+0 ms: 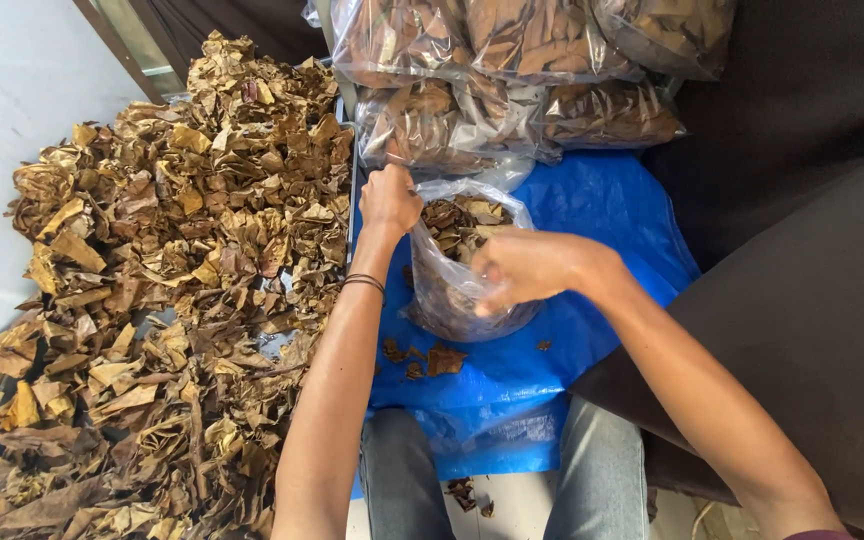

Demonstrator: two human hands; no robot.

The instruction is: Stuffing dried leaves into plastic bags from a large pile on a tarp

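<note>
My left hand (pixel 390 197) pinches the rim of the clear plastic bag of dry brown leaves (pixel 462 265) and my right hand (pixel 517 268) grips its near side, so I think a slipping hold could spill leaves onto the blue plastic sheet (pixel 602 210) beneath both hands.

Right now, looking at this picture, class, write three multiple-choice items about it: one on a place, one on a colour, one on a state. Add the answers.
1. Where does the big loose leaf pile lie?
A. to the left of the person's arms
B. on the person's lap
C. inside the dark cloth

2. What colour is the sheet under the open bag?
A. green
B. blue
C. white

3. What state is that bag in?
A. sealed and flat
B. empty
C. open, with dry leaves inside

Answers:
1 A, the pile fills the left side of the view.
2 B, blue plastic shows around the bag.
3 C, the left hand holds its rim up while the right hand grips its side.
</note>
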